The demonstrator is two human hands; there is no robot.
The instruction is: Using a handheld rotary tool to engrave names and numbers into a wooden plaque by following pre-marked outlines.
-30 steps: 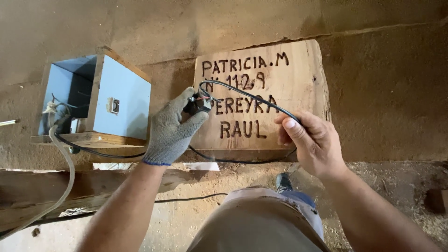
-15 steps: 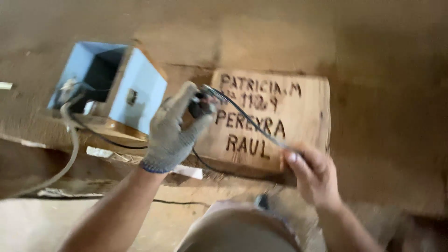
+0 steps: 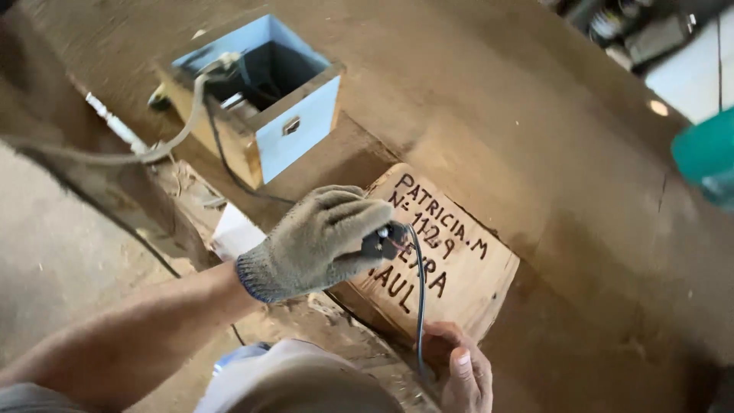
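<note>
My left hand [image 3: 321, 241], in a grey knit glove, is closed around a small black plug [image 3: 382, 241] in front of a pale wooden plaque [image 3: 466, 268] with dark handwriting on it. A black cable [image 3: 419, 306] runs down from the plug to my bare right hand [image 3: 462, 371], which pinches it at the plaque's lower edge. The plaque leans against a large brown dusty surface [image 3: 535, 138].
A light blue wooden box [image 3: 294, 126], open on top, sits up left with a grey cable [image 3: 153, 149] and a black wire leading into it. A teal object [image 3: 707, 153] shows at the right edge. Sawdust-covered floor [image 3: 53, 252] lies to the left.
The view has tilted and swung, so the box and plaque now sit at an angle. My right hand has slid down along the cable to the plaque's lower edge. My left hand keeps the plug.
</note>
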